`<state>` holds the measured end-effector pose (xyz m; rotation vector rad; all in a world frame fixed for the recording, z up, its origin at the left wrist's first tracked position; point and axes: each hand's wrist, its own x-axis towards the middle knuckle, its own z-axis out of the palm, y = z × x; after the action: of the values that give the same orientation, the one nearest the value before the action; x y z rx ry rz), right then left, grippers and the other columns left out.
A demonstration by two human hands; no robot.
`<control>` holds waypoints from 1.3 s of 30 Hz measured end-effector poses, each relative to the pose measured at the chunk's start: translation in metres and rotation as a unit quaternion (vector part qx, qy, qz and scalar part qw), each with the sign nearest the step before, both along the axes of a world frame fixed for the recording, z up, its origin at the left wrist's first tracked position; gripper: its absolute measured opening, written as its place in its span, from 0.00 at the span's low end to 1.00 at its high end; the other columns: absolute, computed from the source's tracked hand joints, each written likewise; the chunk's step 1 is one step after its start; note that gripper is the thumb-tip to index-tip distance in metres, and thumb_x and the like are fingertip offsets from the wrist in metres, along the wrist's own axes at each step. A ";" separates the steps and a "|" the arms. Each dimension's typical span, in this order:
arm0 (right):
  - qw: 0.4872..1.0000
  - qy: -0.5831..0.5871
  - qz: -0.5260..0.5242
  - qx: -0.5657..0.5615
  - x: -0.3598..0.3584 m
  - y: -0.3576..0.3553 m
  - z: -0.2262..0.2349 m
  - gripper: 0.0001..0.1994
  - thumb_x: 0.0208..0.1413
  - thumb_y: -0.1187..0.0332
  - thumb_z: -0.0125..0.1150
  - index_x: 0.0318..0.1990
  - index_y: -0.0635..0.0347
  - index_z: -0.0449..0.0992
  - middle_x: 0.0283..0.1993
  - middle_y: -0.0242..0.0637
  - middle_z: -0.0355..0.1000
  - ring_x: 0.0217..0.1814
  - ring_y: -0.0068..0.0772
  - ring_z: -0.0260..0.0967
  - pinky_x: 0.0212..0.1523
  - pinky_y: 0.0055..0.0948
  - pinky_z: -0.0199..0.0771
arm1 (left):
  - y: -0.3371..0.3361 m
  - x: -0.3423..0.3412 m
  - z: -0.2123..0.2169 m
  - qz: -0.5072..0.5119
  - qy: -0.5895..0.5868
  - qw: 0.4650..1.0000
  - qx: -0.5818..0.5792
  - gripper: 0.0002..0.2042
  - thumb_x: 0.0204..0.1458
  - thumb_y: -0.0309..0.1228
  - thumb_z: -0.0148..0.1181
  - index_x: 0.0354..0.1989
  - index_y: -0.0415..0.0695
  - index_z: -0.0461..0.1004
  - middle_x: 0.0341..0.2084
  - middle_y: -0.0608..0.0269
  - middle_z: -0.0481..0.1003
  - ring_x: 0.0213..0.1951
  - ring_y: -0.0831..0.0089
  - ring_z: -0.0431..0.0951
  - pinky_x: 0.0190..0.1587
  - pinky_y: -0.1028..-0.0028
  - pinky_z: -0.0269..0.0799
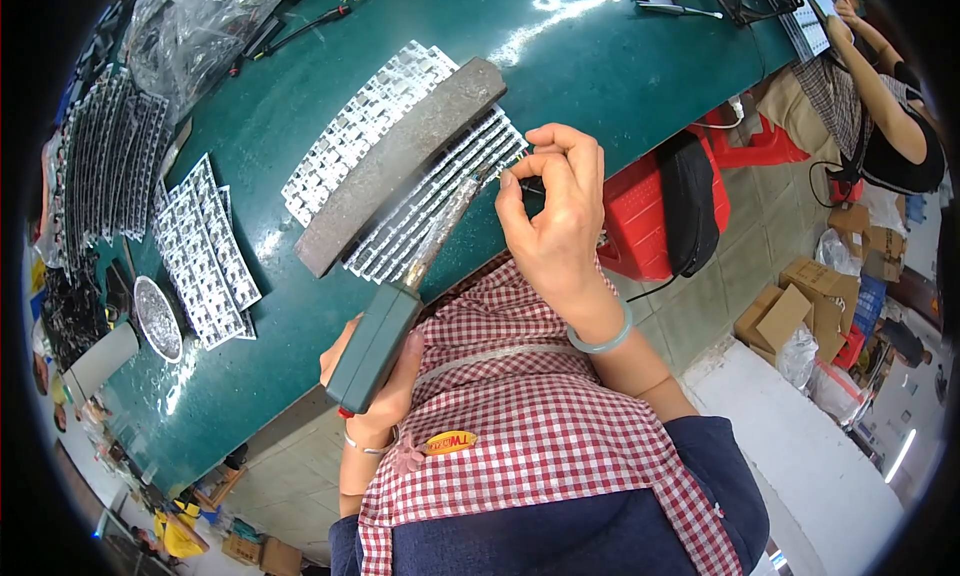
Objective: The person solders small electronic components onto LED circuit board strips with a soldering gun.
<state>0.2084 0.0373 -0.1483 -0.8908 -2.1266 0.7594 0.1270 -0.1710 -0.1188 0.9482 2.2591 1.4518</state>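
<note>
My left hand (400, 371) is wrapped round the dark green handle of a soldering iron (372, 344). Its metal shaft slants up to the right, with the tip close to the right end of a strip of circuit boards (405, 238). My right hand (560, 201) pinches a thin wire (522, 154) beside that tip; the wire is small and partly hidden by the fingers. Across the boards lies a long grey metal bar (400, 161), resting on them, and another board sheet (365, 126) shows beyond it.
Loose board panels (207, 256) and a round metal dish (158, 319) are at the left of the green table (590, 66). Stacked strips (110, 166) and a clear plastic bag (190, 41) lie farther left. A red stool (640, 216) stands at right; another person (880, 116) works beyond.
</note>
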 end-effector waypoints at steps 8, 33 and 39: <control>0.999 0.007 -0.004 0.044 -0.002 0.002 -0.003 0.08 0.36 0.81 0.63 0.25 0.65 0.70 0.45 0.44 0.66 0.44 0.44 0.65 0.38 0.36 0.70 | 0.001 -0.001 -0.002 -0.020 -0.001 1.000 -0.015 0.13 0.37 0.18 0.66 0.35 0.32 0.79 0.32 0.48 0.79 0.30 0.60 0.81 0.34 0.71 0.76; 1.000 0.012 -0.001 0.028 -0.002 0.003 -0.002 0.09 0.34 0.82 0.63 0.24 0.65 0.69 0.45 0.43 0.67 0.44 0.42 0.66 0.38 0.34 0.71 | 0.020 -0.009 0.015 -0.084 0.044 0.993 -0.071 0.08 0.36 0.18 0.66 0.27 0.36 0.77 0.24 0.55 0.75 0.23 0.63 0.77 0.25 0.73 0.71; 1.000 0.007 0.002 0.028 -0.002 0.003 0.001 0.09 0.34 0.82 0.63 0.24 0.65 0.69 0.45 0.42 0.67 0.44 0.43 0.66 0.37 0.34 0.71 | 0.012 -0.008 0.011 -0.083 0.091 0.991 -0.056 0.08 0.35 0.18 0.66 0.27 0.35 0.76 0.25 0.54 0.76 0.23 0.62 0.77 0.26 0.73 0.71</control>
<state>0.2060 0.0399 -0.1477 -0.8508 -2.1277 0.7031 0.1186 -0.1589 -0.1083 1.2448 2.2956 1.1981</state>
